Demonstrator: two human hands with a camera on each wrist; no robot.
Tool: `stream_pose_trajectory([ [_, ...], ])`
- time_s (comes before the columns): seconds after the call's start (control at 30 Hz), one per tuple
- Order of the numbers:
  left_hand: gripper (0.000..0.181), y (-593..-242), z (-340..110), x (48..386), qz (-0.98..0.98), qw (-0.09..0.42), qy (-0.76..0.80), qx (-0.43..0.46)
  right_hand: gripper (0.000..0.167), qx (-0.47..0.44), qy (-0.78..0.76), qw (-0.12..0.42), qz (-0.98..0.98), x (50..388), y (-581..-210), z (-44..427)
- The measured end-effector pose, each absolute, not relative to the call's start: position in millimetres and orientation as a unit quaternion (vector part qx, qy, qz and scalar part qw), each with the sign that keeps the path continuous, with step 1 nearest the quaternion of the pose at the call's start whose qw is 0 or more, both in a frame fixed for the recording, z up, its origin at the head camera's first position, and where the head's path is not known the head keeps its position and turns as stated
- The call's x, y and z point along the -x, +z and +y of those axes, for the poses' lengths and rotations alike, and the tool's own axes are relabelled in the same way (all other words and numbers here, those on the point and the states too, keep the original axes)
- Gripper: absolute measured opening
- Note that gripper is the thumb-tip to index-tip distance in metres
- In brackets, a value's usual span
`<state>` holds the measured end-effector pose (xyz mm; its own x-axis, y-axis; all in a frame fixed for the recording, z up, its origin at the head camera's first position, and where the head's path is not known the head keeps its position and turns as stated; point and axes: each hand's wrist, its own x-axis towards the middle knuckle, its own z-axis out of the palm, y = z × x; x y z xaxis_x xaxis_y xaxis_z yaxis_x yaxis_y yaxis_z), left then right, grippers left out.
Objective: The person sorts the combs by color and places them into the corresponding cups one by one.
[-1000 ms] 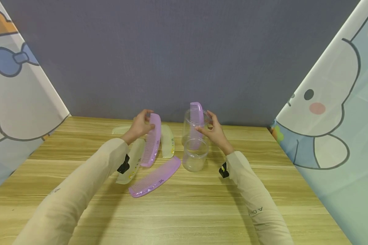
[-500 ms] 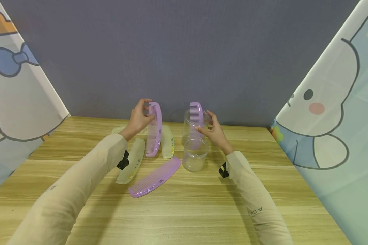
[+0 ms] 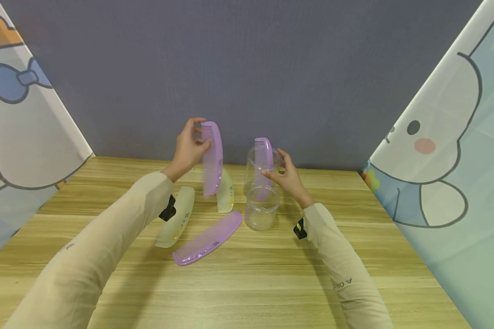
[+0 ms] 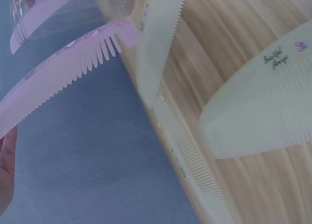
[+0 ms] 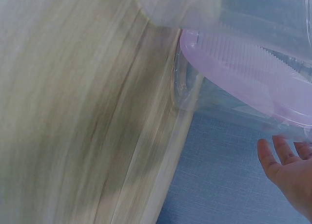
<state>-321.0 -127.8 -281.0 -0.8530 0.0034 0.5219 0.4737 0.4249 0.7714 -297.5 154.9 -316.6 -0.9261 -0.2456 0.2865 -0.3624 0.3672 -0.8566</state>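
Note:
My left hand (image 3: pixel 187 148) pinches a purple comb (image 3: pixel 215 160) near its upper end, holding it roughly upright above the table. In the left wrist view this comb (image 4: pixel 58 70) slants across, with only part of my hand showing. Thumb and fingers of my right hand (image 3: pixel 290 179) grip the rim of the rear clear plastic cup (image 3: pixel 250 176). Another purple comb (image 3: pixel 264 153) stands inside that cup, its top above the rim. In the right wrist view my fingers (image 5: pixel 282 158) lie along the cup's far side. A second clear cup (image 3: pixel 261 221) stands just in front.
One purple comb (image 3: pixel 210 240) lies flat on the wooden table (image 3: pixel 271 283). Left of the cups lie a pale green comb (image 3: pixel 177 219), a second pale green comb (image 3: pixel 225 194) and a third pale green comb (image 3: pixel 192 175), partly hidden. A grey wall (image 3: pixel 247 77) rises behind the table.
My left hand has raised its purple comb off the other combs, up and lately slightly to the right. My right hand and both cups have stayed in place.

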Motion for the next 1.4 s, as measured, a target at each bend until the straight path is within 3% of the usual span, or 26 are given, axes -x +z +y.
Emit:
stream_pose_trajectory([
  [0.73,0.050,-243.1,-102.4,323.9,-0.754,0.304,-0.552,0.186,0.082,-0.186,0.531,0.060,-0.825,299.9,-319.4,156.0],
  [1.07,0.046,-213.3,-81.3,294.6,-0.721,0.324,-0.578,0.203,0.081,-0.188,0.535,0.058,-0.822,300.2,-319.0,155.8],
  [1.4,0.049,-204.4,-64.3,299.3,-0.708,0.329,-0.591,0.203,0.082,-0.188,0.539,0.050,-0.820,299.4,-318.0,155.9],
])
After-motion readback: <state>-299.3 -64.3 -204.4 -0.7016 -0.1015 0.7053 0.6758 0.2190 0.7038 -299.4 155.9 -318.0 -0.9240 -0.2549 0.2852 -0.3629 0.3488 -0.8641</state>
